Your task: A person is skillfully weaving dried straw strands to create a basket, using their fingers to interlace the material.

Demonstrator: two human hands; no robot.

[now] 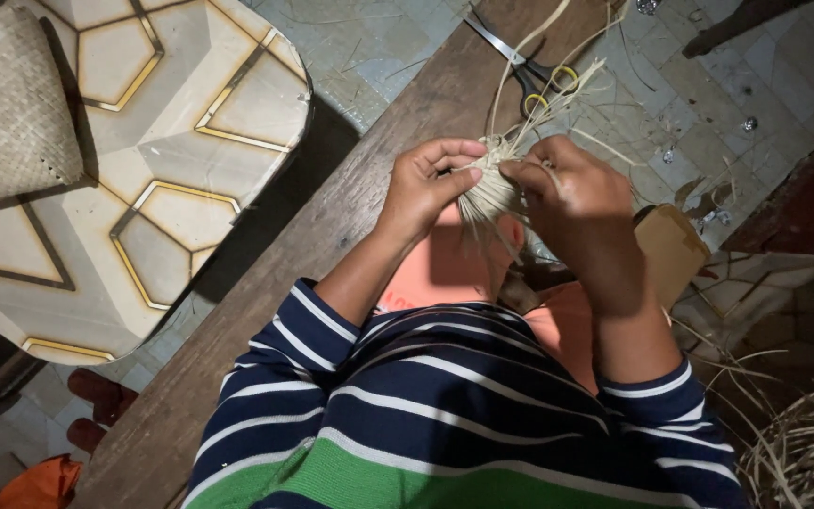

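Mid-weave, I judge: my left hand pinches the small pale straw bundle by its gathered top, and my right hand closes thumb and fingers on a strand there. The bundle sits between both hands above the dark wooden bench. Next move likely calls for a snug pull without snapping the fibre. Strands are dry, flat, stiff and splayed. Yellow-handled scissors lie beyond; a woven mat sits far left.

one head-worn view — looking steeply down, close over the hands, along a wooden bench and tiled floor.
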